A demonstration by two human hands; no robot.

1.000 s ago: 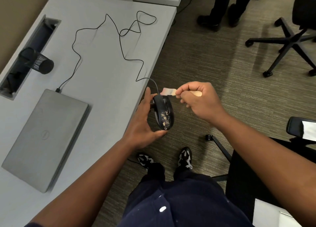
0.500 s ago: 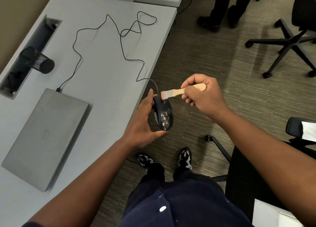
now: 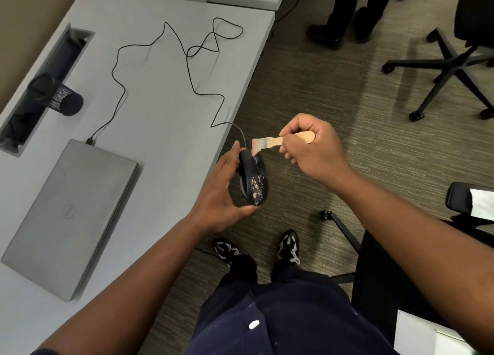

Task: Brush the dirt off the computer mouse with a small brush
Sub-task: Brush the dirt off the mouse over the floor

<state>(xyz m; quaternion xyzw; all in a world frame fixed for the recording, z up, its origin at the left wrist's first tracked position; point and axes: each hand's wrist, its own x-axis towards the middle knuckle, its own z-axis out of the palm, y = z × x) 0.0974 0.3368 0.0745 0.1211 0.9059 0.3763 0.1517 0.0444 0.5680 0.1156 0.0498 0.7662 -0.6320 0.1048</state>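
A black wired computer mouse (image 3: 253, 178) with tan dirt specks on its lower half is held on edge beyond the desk's right edge, over the carpet. My left hand (image 3: 222, 191) grips it from the left side and underneath. My right hand (image 3: 312, 151) holds a small wooden-handled brush (image 3: 270, 142) with pale bristles. The bristles touch the mouse's upper end, near where its cable (image 3: 187, 60) leaves. The dirt patch lies below the bristles.
The grey desk (image 3: 165, 119) carries a closed grey laptop (image 3: 69, 213) with the mouse cable plugged in, a black mesh cup (image 3: 57, 95) and a cable slot (image 3: 40, 87). Office chairs (image 3: 449, 63) stand to the right. Another person's legs (image 3: 352, 12) are at the top.
My right hand turned so the brush handle shows, and the bristles came down onto the mouse's upper end. The left hand and mouse have hardly moved.
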